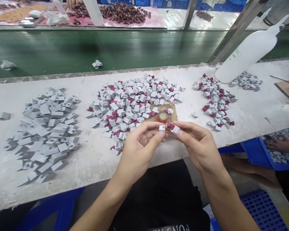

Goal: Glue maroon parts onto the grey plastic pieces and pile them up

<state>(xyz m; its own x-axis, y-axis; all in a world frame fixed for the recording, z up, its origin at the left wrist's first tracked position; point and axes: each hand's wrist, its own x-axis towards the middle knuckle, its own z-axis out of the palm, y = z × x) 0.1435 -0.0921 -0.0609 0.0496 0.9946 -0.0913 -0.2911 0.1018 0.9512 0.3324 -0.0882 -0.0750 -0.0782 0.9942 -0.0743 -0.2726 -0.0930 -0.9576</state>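
Note:
Between the thumb and fingers of my left hand [144,141] is a small light-grey plastic part [162,127]. My right hand [197,141] pinches a grey and dark-red plastic part [174,128]. The two parts are held close together above the table's front edge; whether they touch I cannot tell. Just beyond my fingertips stands a small round red container [162,117] on a brown board [173,110]. A pile of grey and dark-red parts [127,102] spreads behind and left of my hands.
Larger grey blocks [50,128] are heaped at the left. More parts [216,99] and a white squeeze bottle [248,54] stand at right. A green conveyor belt [62,48] runs behind. Another person's hand [281,144] reaches into a blue crate [257,154].

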